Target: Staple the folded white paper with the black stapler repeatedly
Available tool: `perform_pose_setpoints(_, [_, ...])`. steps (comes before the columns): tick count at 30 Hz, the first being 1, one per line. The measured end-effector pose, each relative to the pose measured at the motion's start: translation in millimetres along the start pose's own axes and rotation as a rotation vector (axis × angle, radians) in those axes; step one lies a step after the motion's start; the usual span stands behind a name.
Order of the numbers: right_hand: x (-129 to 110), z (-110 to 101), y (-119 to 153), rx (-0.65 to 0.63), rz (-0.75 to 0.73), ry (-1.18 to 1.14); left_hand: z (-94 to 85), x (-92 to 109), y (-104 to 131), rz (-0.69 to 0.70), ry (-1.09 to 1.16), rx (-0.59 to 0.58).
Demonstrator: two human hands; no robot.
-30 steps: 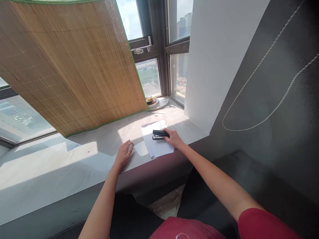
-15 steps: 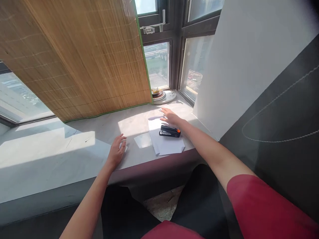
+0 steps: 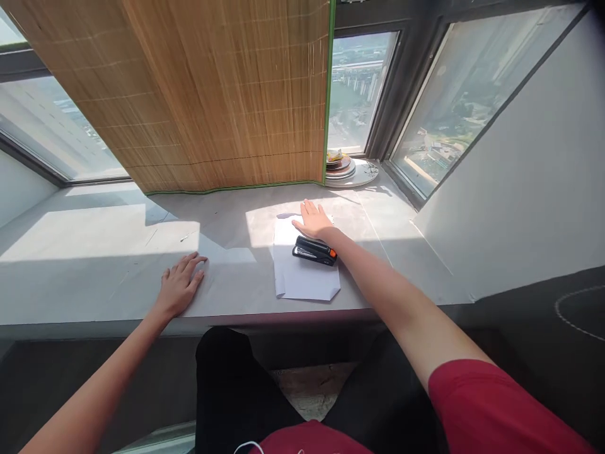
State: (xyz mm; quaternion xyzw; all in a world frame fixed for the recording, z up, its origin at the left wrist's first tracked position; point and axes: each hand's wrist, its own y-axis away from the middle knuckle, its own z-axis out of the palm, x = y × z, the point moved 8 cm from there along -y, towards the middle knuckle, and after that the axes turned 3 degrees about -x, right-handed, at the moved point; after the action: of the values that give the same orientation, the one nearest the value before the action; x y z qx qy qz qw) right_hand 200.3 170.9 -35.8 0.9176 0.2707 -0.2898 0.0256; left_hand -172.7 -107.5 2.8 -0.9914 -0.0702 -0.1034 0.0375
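White paper sheets [image 3: 302, 280] lie on the pale window sill [image 3: 236, 287], with a corner curled at the near edge. On them rests a black stapler [image 3: 314, 251] with an orange end. Beyond the stapler, my right hand [image 3: 314, 221] is spread flat over the far part of the paper; its wrist passes close to the stapler's orange end. Off to the left, my left hand [image 3: 180, 285] lies on the bare sill with its fingers apart, holding nothing.
A bamboo blind [image 3: 212, 94] with green edging hangs over the window behind the sill. Stacked plates [image 3: 341, 169] stand in the back corner by the window frame. A white wall [image 3: 510, 189] bounds the right side.
The view has shifted. My left hand has moved left, farther from the paper, and now lies flatter on the sill. My right hand has flattened over the paper's far part; the stapler stays on the sheets.
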Motion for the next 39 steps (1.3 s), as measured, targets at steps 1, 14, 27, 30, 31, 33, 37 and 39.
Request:
perform_pose_setpoints(1, [-23.8,14.3,-8.9,-0.027,-0.019,0.005,0.0,0.0,-0.1,-0.008,0.014,0.003])
perform_pose_setpoints(14, [-198.0,84.2,-49.9,-0.067,-0.157,-0.148,-4.2,-3.6,4.5,-0.035,0.085,0.065])
perform_pose_setpoints(27, [-200.0,61.7,62.7,-0.277,-0.334,-0.528,-4.6,-4.6,2.8,-0.028,0.101,0.097])
perform_pose_setpoints(30, [-211.7,62.9,77.2,-0.273,-0.351,-0.313,-4.8,-1.8,3.7,-0.025,0.091,0.107])
perform_pose_setpoints(31, [-210.4,62.2,79.3,-0.261,-0.332,-0.293,-4.3,-1.1,4.1,-0.029,0.089,0.107])
perform_pose_setpoints(33, [-203.0,60.1,83.9,-0.261,-0.311,-0.300,-2.7,-0.8,5.0,-0.041,0.085,0.103])
perform_pose_setpoints(37, [-173.2,43.2,96.2,-0.261,-0.325,-0.354,-0.5,-2.7,5.9,-0.045,0.067,0.094])
perform_pose_setpoints(39, [-155.9,30.6,102.6,-0.240,-0.336,-0.370,-2.3,1.0,6.0,-0.025,0.050,0.120])
